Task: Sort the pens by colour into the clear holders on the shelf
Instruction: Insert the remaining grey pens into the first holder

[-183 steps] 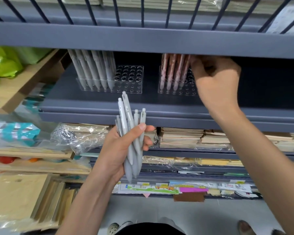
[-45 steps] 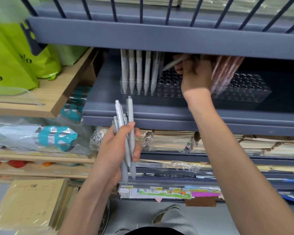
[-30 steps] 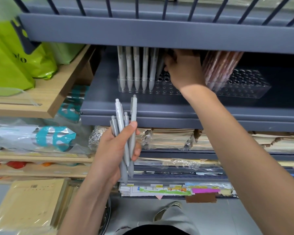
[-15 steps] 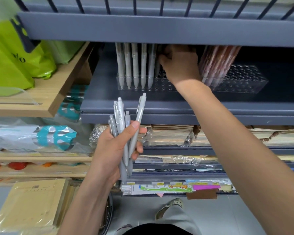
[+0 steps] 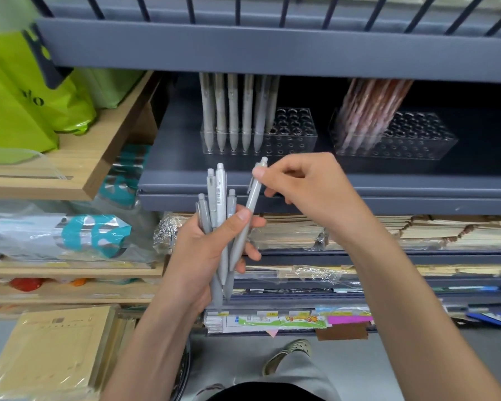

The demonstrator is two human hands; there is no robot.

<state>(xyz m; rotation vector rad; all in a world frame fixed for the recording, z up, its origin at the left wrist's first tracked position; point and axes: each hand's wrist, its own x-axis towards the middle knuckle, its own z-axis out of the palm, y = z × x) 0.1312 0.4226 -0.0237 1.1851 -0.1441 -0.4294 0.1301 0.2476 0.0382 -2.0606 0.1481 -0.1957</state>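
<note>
My left hand [image 5: 203,256] grips a bundle of several grey pens [image 5: 219,215], held upright below the shelf. My right hand [image 5: 307,186] pinches the top of one grey pen [image 5: 250,206] that leans out of the bundle to the right. On the dark shelf [image 5: 272,175] stands a clear holder [image 5: 292,131] with several grey pens [image 5: 232,111] upright in its left rows. To its right a second clear holder [image 5: 411,140] carries several pink pens [image 5: 370,111], leaning left.
The upper shelf's front bar [image 5: 272,50] hangs low over the pen tops. Green bags [image 5: 18,105] sit on a wooden shelf [image 5: 78,166] at left. Stacked notebooks [image 5: 417,230] and wrapped stationery fill the lower shelves. My shoe [image 5: 287,354] shows on the floor.
My right hand left the grey-pen holder on the shelf, came down to the bundle and took hold of the pen leaning out of it.
</note>
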